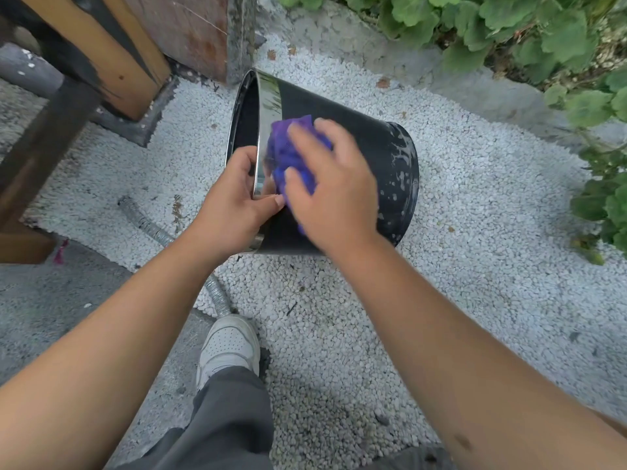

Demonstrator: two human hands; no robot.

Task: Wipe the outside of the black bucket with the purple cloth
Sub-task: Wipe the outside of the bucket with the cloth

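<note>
Black bucket [366, 137] on its side over white gravel [475, 266], long axis running left-right; open mouth points left, base points right. Chrome rim band [268, 106] at mouth end. Left hand [237, 205] grips near rim, fingers curled inside, thumb outside on band. Right hand [334, 184] presses purple cloth [288, 147] flat on outer wall, fingers spread over it; cloth lies under fingers, just right of band. White speckles near base.
</note>
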